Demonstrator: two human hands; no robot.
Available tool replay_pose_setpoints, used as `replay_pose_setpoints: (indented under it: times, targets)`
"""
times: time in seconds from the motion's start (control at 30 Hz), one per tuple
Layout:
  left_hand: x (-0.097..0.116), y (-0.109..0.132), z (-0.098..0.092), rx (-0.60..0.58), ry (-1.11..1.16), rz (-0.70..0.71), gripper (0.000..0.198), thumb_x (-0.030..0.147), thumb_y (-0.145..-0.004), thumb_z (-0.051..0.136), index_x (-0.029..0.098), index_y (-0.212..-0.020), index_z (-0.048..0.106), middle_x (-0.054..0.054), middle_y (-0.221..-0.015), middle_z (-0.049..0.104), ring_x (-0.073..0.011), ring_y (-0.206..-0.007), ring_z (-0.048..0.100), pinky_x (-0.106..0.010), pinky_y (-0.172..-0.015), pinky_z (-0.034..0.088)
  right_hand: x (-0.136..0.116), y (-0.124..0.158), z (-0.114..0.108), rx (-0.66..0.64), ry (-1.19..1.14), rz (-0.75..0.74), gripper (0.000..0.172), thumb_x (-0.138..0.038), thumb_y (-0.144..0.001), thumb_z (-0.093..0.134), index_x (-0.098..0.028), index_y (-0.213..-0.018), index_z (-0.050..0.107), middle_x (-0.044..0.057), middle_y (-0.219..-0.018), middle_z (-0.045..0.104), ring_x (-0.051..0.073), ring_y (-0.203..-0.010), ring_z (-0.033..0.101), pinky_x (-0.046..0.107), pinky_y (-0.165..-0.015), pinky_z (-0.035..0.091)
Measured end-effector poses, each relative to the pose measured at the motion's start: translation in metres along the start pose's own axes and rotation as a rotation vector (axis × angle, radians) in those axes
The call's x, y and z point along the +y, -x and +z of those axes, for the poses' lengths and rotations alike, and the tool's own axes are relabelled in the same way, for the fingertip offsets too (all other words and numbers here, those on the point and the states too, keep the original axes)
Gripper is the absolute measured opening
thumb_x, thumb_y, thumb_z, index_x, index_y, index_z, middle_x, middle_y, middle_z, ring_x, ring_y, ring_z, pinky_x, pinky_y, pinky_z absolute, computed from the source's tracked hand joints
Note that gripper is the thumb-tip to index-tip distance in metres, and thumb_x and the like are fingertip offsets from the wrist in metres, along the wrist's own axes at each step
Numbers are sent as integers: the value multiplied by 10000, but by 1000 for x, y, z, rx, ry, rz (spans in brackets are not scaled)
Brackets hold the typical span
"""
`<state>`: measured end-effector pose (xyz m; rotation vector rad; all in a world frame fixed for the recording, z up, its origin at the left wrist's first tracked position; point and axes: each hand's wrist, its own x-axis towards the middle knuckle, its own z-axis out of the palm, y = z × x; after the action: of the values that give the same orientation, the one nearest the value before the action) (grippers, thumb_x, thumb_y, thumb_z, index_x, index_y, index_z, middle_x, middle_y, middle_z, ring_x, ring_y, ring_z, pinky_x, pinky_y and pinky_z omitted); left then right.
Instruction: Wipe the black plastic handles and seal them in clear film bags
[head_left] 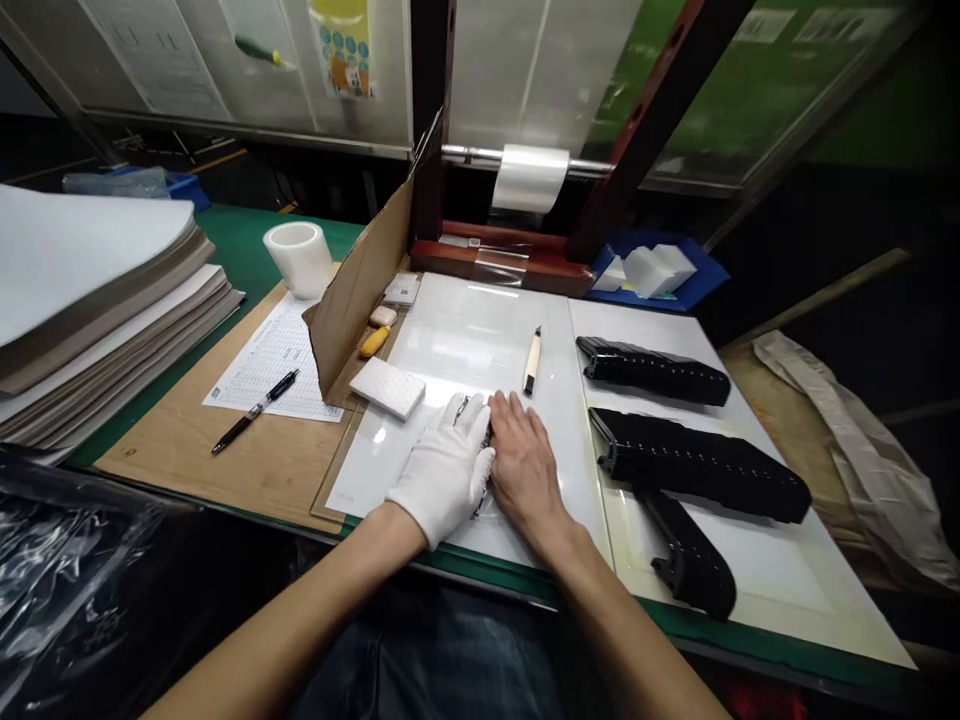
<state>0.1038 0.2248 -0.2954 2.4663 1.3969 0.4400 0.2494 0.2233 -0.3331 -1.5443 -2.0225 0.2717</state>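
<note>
My left hand, in a white glove, lies flat with fingers stretched out on the white work board. My bare right hand lies flat right beside it, fingers together and extended. Both press down on a thin dark item that shows only as a sliver between and under the hands; I cannot make out what it is. A white foam block rests just left of the gloved hand, and a slim cream-handled tool lies just beyond my right fingertips.
Three long black perforated parts lie on the right board. A cardboard flap stands upright at left, with a printed sheet and pen, a tape roll, a tall sheet stack, and a film roll on a rear stand.
</note>
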Motion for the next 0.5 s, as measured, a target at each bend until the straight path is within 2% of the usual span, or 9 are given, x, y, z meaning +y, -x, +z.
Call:
replay_pose_setpoints:
  times: [0.1, 0.2, 0.3, 0.33, 0.37, 0.4, 0.47, 0.5]
  targets:
    - [2, -7, 11, -68, 3, -42, 631, 242, -971, 436, 54, -1553, 280, -181, -1645, 255, -394, -1522, 169, -558, -1244, 193, 3, 2, 7, -70, 32, -8, 613, -65, -913, 339, -50, -1526, 352, 166, -1601, 302, 314, -1526, 180, 595, -1238, 132]
    - [10, 6, 4, -90, 5, -59, 634, 233, -959, 462, 32, -1541, 307, -212, -1635, 255, -406, -1519, 167, -583, -1236, 198, 5, 1, 2, -89, 43, -51, 636, -50, -916, 296, -80, -1551, 301, 144, -1618, 273, 281, -1537, 137, 592, -1236, 155]
    - [21, 56, -6, -71, 24, -60, 603, 257, -974, 443, 49, -1531, 345, -206, -1624, 288, -377, -1516, 207, -561, -1234, 235, 12, -3, -6, -105, 28, -147, 675, -11, -897, 248, -164, -1549, 326, 73, -1589, 369, 208, -1521, 218, 540, -1238, 226]
    - [23, 80, -7, -76, 61, -54, 570, 257, -989, 396, 109, -1539, 356, -156, -1629, 305, -340, -1516, 235, -529, -1230, 273, 15, -3, -7, -110, 21, -174, 669, -14, -893, 259, -184, -1530, 369, 59, -1562, 420, 200, -1505, 268, 535, -1237, 241]
    - [23, 106, -7, -86, 237, -82, 541, 273, -1005, 356, 163, -1534, 381, -118, -1618, 348, -309, -1508, 274, -507, -1228, 287, 16, -2, -9, -111, 12, -195, 655, -22, -889, 279, -198, -1505, 415, 52, -1531, 469, 202, -1487, 315, 541, -1233, 251]
    - [21, 131, -5, -94, 434, -172, 522, 362, -1012, 350, 196, -1496, 453, -115, -1566, 444, -311, -1461, 379, -507, -1211, 319, 15, 1, -9, -109, 2, -208, 638, -32, -886, 298, -203, -1481, 451, 53, -1505, 503, 212, -1474, 346, 558, -1227, 257]
    - [17, 173, -3, -179, 901, -531, 607, 597, -978, 371, 183, -1357, 602, -167, -1364, 645, -323, -1209, 649, -495, -1100, 464, 4, 13, -7, -110, -31, -236, 619, -48, -886, 323, -214, -1462, 476, 55, -1478, 532, 237, -1473, 347, 604, -1216, 255]
    - [15, 189, -2, -216, 1123, -693, 702, 712, -909, 430, 168, -1302, 635, -184, -1276, 693, -332, -1105, 702, -505, -1044, 505, -7, 23, -4, -127, -54, -265, 620, -52, -889, 330, -230, -1466, 469, 47, -1475, 535, 246, -1481, 332, 623, -1210, 254]
